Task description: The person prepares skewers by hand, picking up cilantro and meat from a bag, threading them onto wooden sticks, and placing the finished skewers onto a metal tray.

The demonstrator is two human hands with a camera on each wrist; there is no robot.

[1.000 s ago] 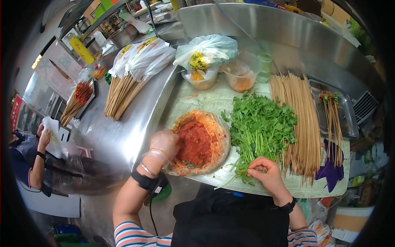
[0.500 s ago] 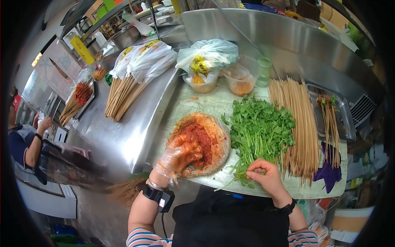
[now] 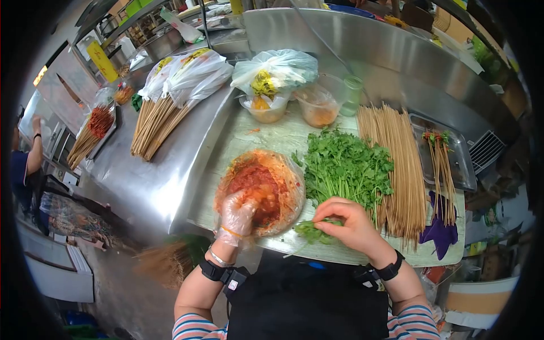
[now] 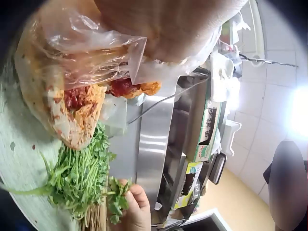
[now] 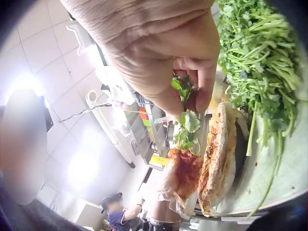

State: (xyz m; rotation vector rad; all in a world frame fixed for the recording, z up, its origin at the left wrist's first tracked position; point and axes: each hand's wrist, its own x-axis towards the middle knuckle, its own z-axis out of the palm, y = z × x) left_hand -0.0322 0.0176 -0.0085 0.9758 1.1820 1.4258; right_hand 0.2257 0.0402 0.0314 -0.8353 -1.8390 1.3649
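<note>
On the bench (image 3: pixel 266 139), the bag-lined bowl of red mince (image 3: pixel 266 170) sits under the gloved left hand (image 3: pixel 238 212), whose fingers curl round a wet lump (image 5: pixel 185 171); the coriander pile (image 3: pixel 340 164) lies just beyond the right hand (image 3: pixel 345 224). I see those fingers pinched on a coriander sprig (image 5: pixel 185 120) beside the bowl's rim. Risk, I'd say: the slack glove lets the lump slide out, or the thin sprig slips the pinch.

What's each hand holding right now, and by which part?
The right hand pinches a coriander sprig by its leafy part. The gloved left hand grips a lump of red paste.
</note>
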